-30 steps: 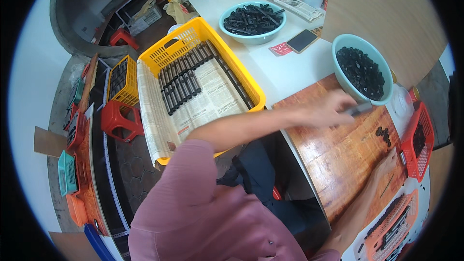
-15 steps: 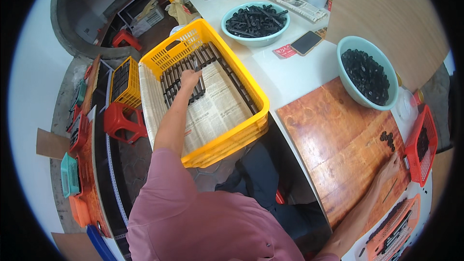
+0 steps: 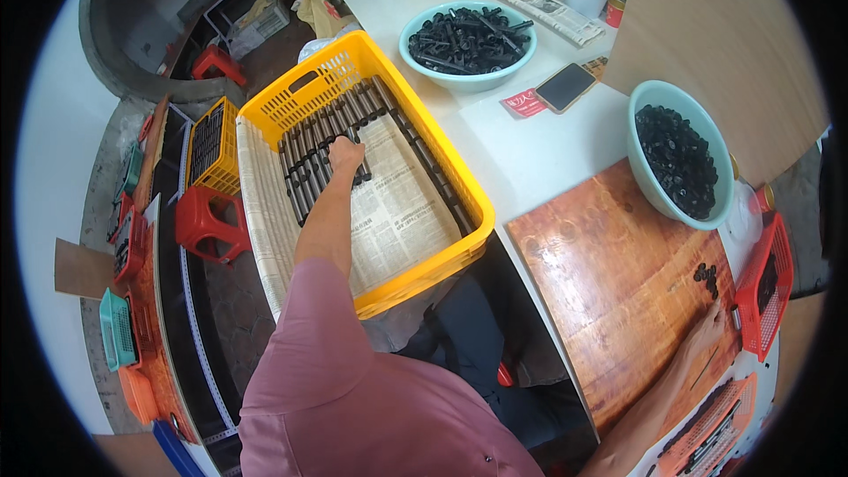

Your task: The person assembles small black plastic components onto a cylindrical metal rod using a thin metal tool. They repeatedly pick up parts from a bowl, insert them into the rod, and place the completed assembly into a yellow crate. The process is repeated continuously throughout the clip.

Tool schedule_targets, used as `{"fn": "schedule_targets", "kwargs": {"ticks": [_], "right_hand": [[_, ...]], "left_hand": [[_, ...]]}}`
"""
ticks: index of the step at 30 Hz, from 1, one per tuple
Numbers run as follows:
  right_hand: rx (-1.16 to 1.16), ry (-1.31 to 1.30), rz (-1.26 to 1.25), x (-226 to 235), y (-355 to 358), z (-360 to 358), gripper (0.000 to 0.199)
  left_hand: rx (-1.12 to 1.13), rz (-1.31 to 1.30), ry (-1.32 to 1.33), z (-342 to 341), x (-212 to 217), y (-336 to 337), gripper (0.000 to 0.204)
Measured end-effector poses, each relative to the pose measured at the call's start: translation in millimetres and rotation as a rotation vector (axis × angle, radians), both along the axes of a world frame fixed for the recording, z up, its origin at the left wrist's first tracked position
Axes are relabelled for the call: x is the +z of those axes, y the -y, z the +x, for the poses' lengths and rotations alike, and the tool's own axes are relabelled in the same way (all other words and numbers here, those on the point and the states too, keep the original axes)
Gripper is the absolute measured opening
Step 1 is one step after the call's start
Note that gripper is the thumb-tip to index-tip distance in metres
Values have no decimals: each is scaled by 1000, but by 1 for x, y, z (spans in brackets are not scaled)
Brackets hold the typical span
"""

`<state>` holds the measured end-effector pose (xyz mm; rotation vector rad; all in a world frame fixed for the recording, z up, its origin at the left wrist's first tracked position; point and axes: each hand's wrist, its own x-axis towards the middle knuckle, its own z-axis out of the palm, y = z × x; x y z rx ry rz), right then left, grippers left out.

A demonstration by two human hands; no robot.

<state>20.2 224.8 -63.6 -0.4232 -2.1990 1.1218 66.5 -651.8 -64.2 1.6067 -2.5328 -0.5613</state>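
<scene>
My left hand (image 3: 346, 156) reaches into the yellow plastic crate (image 3: 480, 212) and is closed on a dark metal tube (image 3: 363, 175). The tube lies beside rows of similar brown-grey metal tubes (image 3: 309, 178) with black ends, laid on newspaper (image 3: 397, 230) that lines the crate. On the reddish wooden board (image 3: 601, 291) at the right, my right hand (image 3: 704, 331) rests with its fingers stretched toward a small cluster of black parts (image 3: 706, 278). Those fingertips look small from here, and nothing shows in them.
A pale blue basin of black parts (image 3: 468, 79) stands on the white table; another basin (image 3: 638, 155) sits by the board's far corner. A phone (image 3: 566, 87) lies between them. Red (image 3: 760, 318) and orange baskets (image 3: 746, 406) border the right side. A red stool (image 3: 210, 221) stands left.
The view has shifted slightly. My left hand has moved a little lower within the crate, among the tubes. My right hand stays near the black parts.
</scene>
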Motion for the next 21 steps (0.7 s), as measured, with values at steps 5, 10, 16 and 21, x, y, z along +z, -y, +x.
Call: {"fn": "schedule_targets", "kwargs": {"ticks": [5,10,16,21], "right_hand": [[24,-38,-59,6,16,-1,46],[13,12,-39,-1,-2,0,46],[14,2,-16,-4,-2,-2,48],[34,-71,-63,-8,-2,-4,48]], "left_hand": [[49,-41,-25,12,-13,7,52],[-33,-107,-5,22,1,-10,47],[-608,-394,93,60,-4,-27,50],[-773,-429,333,83,-6,-42,64]]}}
